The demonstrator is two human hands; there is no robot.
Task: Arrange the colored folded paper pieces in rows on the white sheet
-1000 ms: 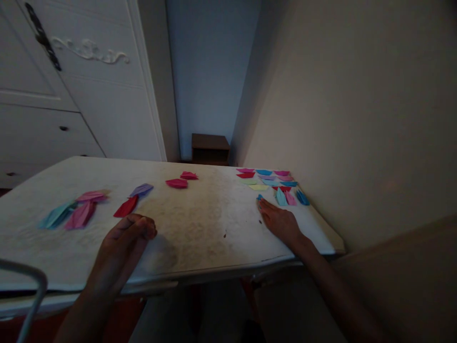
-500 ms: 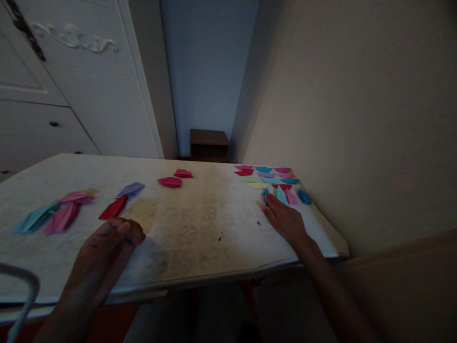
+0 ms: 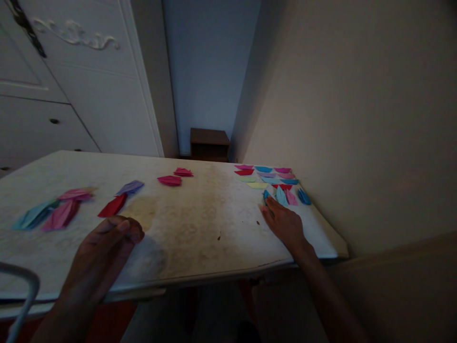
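**Hands flat on table, paper bits at both fingertips**

L to R: a loose heap of folded paper pcs [image 3: 50,212] (teal, pink, magenta) lies at approx 10 o'clock from the left hand [image 3: 103,250]. A red piece [image 3: 112,206] sits just beyond that hand's fingertips at 12 o'clock, near but apart, long axis slanting toward 1 o'clock; a purple piece [image 3: 130,187] lies just past it. Left hand rests on the table [image 3: 200,224] near its front edge, fingers together and laid flat, pinching nothing. Two crimson pieces [image 3: 174,177] lie further back, mid-table.

Right hand [image 3: 285,224] is also flat, fingers stretched fwd, tips touching a small blue piece [image 3: 266,194] at its 11 o'clock. Can't tell if it's pressing or just resting. Directly beyond, the sorted rows [image 3: 266,175] of coloured pcs run across, w/ a few upright-looking ones [image 3: 289,196] at 12 o'clock. The right hand is the nearer one for the blue piece.
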